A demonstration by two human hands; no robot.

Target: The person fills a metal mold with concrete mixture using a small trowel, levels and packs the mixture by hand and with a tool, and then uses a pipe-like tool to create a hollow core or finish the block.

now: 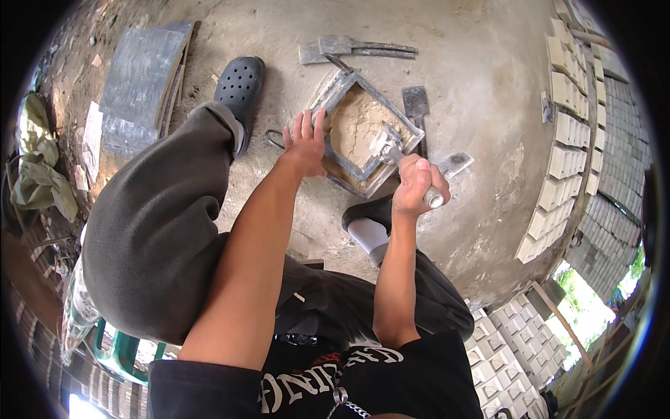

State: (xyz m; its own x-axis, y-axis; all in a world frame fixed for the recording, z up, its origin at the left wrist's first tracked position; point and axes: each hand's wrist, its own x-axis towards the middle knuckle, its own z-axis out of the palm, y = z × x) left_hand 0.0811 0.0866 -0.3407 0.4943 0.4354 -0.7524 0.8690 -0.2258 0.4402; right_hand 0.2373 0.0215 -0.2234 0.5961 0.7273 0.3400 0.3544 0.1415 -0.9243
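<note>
On the floor before me sits a grey metal mould frame [391, 106] with loop handles, filled with pale, crumbly sand-like mix [356, 119]. My left hand [306, 150] lies on the frame's left side, its fingers stretched over the rim. A short round-handled tool [386, 145] is in my right hand [415, 183], the fingers wrapped round its handle. The tool's head is caked with pale material and touches the mix near the frame's right corner; its exact kind is hard to make out.
Flat metal tools [336, 46] lie beyond the frame, and a dark flat-bladed tool [415, 101] lies to its right. Grey sheets [143, 77] are stacked at far left. Rows of pale moulded blocks [569, 91] line the right side. My shoes [241, 91] flank the frame.
</note>
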